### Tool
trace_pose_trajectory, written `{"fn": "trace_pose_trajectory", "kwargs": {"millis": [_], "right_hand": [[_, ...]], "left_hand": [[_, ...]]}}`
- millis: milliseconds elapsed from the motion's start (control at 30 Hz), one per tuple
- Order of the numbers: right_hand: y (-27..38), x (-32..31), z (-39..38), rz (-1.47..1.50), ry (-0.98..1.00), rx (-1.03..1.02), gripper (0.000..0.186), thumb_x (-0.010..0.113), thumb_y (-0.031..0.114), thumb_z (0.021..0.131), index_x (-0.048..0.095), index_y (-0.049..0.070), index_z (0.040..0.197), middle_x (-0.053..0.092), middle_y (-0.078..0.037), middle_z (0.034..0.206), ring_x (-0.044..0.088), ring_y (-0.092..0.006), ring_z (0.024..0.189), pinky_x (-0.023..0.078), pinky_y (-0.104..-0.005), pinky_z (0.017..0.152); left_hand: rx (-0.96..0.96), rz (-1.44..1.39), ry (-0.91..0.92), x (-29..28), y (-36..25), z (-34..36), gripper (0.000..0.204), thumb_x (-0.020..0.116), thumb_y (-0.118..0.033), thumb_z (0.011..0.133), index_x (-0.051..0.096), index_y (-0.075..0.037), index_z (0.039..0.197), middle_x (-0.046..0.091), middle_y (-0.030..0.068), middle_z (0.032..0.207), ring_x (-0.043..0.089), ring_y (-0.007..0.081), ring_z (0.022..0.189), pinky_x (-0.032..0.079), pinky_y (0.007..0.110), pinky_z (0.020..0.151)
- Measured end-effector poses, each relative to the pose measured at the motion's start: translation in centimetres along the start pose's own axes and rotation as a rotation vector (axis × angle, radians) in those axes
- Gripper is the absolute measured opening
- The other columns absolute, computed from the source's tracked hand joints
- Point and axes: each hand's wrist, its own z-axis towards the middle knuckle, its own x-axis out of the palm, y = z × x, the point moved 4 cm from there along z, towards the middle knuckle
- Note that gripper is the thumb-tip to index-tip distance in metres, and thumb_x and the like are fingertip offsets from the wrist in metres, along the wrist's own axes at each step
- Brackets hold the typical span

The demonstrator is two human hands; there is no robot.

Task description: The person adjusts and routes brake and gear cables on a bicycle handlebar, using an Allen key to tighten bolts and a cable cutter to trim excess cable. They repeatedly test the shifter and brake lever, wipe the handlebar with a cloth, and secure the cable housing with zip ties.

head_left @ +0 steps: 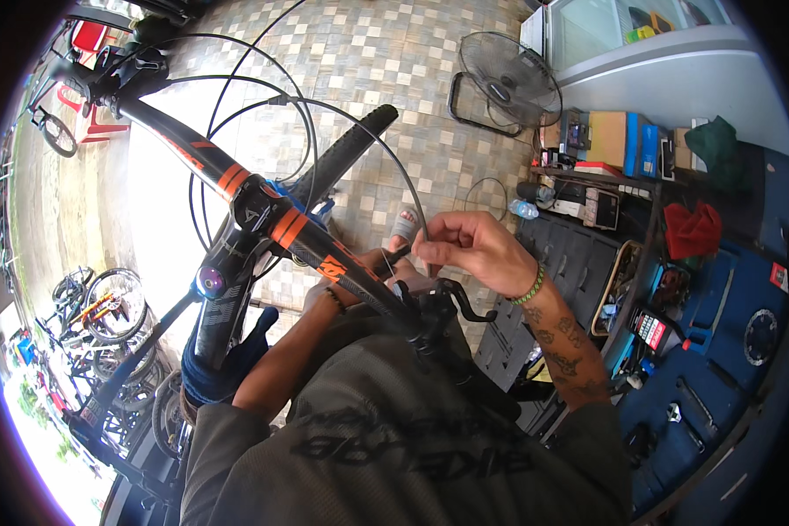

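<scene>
My right hand [478,250] pinches a black cable housing [409,180] near its lower end, thumb against fingers, right of the handlebar. This housing arcs down from the bicycle's front. My left hand [379,262] reaches beneath the black and orange handlebar [331,263], partly hidden by it. Its fingers close around a small dark piece [399,255] whose kind I cannot make out, close to my right fingertips. A brake lever [466,303] sits at the bar's near end. The stem [254,206] clamps the bar's middle, and the front tyre [351,147] shows beyond it.
A black floor fan [507,81] stands at the far right. Boxes [612,140] fill a shelf above dark drawers [552,263]. On the blue bench [719,359] lie wrenches [685,425] and a black bottle [656,331]. Several parked bicycles [114,307] stand at the left.
</scene>
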Motion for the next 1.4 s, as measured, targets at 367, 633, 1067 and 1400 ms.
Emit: {"fn": "trace_pose_trajectory", "kwargs": {"millis": [367, 633, 1067, 1400], "right_hand": [[-0.1, 1.2, -1.4, 0.014, 0.075, 0.087, 0.015, 0.076, 0.012, 0.1, 0.071, 0.0, 0.108, 0.075, -0.004, 0.098, 0.071, -0.0093, 0.093, 0.056, -0.0249, 0.088], [-2.2, 1.6, -1.6, 0.287, 0.148, 0.21, 0.017, 0.077, 0.015, 0.097, 0.069, 0.002, 0.105, 0.071, -0.007, 0.105, 0.069, -0.0185, 0.101, 0.05, -0.0323, 0.097], [-2.7, 1.6, -1.4, 0.282, 0.157, 0.208, 0.016, 0.074, 0.015, 0.098, 0.068, 0.002, 0.104, 0.07, -0.007, 0.102, 0.068, -0.0169, 0.1, 0.051, -0.0331, 0.095], [-2.1, 1.6, -0.9, 0.234, 0.201, 0.113, 0.027, 0.068, 0.027, 0.105, 0.068, 0.0, 0.108, 0.069, -0.006, 0.102, 0.066, -0.0171, 0.102, 0.051, -0.0337, 0.094]], "left_hand": [[-0.149, -0.003, -0.274, -1.0, 11.0, -6.2, 0.029, 0.068, -0.015, 0.1, 0.071, -0.005, 0.127, 0.073, 0.0115, 0.114, 0.069, 0.0296, 0.111, 0.052, 0.043, 0.097], [-0.334, -0.128, -0.413, -2.1, 7.3, -8.1, 0.043, 0.072, -0.014, 0.098, 0.065, -0.004, 0.139, 0.079, 0.0136, 0.11, 0.076, 0.0254, 0.105, 0.057, 0.039, 0.094], [-0.331, -0.157, -0.472, -2.5, 8.6, -9.0, 0.042, 0.073, -0.016, 0.097, 0.067, 0.002, 0.134, 0.078, 0.0187, 0.114, 0.076, 0.0284, 0.108, 0.058, 0.039, 0.095], [-0.267, -0.153, -0.536, -3.2, 8.4, -9.2, 0.026, 0.074, -0.018, 0.097, 0.072, 0.003, 0.112, 0.075, 0.0125, 0.093, 0.07, 0.0171, 0.088, 0.054, 0.035, 0.083]]}}
